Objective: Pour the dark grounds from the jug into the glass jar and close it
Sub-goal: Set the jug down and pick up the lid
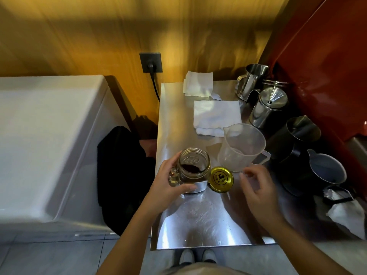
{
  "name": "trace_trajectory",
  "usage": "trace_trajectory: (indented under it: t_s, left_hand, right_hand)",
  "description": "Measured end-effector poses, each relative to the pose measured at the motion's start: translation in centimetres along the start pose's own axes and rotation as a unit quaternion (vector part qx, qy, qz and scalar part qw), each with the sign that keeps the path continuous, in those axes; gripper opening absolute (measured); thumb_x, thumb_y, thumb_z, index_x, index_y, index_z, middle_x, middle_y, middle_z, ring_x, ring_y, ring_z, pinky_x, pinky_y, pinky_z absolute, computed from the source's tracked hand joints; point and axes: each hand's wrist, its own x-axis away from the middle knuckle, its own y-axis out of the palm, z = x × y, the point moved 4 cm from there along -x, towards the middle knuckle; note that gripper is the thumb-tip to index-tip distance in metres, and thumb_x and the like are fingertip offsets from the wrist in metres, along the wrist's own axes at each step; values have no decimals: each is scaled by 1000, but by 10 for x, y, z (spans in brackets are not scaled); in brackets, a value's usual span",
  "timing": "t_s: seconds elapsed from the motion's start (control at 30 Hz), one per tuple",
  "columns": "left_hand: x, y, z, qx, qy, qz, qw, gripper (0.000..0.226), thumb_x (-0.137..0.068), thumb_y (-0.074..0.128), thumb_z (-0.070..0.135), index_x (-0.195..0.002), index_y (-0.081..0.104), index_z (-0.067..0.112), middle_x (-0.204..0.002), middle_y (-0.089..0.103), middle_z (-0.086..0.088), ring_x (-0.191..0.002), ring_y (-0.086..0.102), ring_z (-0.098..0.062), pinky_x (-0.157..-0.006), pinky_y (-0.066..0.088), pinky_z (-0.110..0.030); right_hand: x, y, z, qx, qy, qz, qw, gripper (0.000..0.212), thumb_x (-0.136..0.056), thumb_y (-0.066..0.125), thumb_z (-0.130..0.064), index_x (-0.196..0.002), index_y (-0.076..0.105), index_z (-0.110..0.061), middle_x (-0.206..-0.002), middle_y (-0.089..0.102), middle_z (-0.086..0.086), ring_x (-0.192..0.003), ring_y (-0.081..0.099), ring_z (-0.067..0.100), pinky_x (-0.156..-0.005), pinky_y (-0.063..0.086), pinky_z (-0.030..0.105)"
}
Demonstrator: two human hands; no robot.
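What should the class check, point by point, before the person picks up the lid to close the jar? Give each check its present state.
1. Grounds are in the glass jar: ok, a dark heap shows inside.
2. Plastic jug emptied and set down: ok, it looks clear.
3. Jar steadied: ok, left hand grips its side and handle.
4. Gold lid within reach: ok, it lies on the steel counter just right of the jar.
5. Right hand free: ok, open, holding nothing.
6. Jar rim free of grounds: cannot tell.
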Motion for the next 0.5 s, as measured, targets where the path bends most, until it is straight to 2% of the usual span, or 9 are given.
trace_trajectory:
  t_s: [0.07, 0.2, 0.27, 0.37, 0.5]
  left_hand:
    - [0, 0, 1, -3, -2, 5, 1000, 79, -58, 82, 46, -114, 33, 74, -125, 43, 25, -110, 39, 24, -80, 33, 5]
    - [1, -1, 0, 2, 1, 2, 1000, 83, -62, 85, 36, -117, 33, 68, -126, 44, 22, -109, 39, 24, -81, 33, 5]
    - [1, -1, -1, 6, 2, -1, 1000, 84, -64, 86, 31, -120, 34, 64, -128, 45, 19, -110, 40, 23, -81, 33, 4]
    - [1, 0, -1, -1, 0, 1, 1000, 82, -60, 84, 40, -118, 33, 68, -126, 44, 22, -109, 39, 24, -80, 33, 5]
    - [1, 0, -2, -4, -1, 3, 1000, 82, -59, 83, 44, -117, 31, 71, -124, 43, 25, -107, 38, 26, -78, 33, 6]
  right_hand:
    - [3, 12, 2, 72, -4, -70, 995, 14, -82, 67, -18, -92, 58, -14, -87, 54, -2, -81, 52, 16, -72, 41, 20]
    - [8, 32, 10, 129, 45, -178, 975, 45, -73, 80, -24, -110, 55, -15, -107, 58, 2, -98, 46, 15, -85, 40, 36]
    - [8, 38, 12, 141, 47, -192, 970, 54, -72, 81, -31, -116, 51, -19, -114, 56, 0, -104, 45, 15, -90, 39, 38]
    - [7, 46, 17, 167, 56, -221, 959, 64, -71, 79, -40, -122, 46, -22, -125, 51, 1, -115, 43, 19, -97, 37, 42]
    - [4, 50, 20, 180, 72, -212, 958, 61, -72, 79, -40, -120, 47, -21, -125, 52, 2, -114, 45, 21, -96, 38, 41]
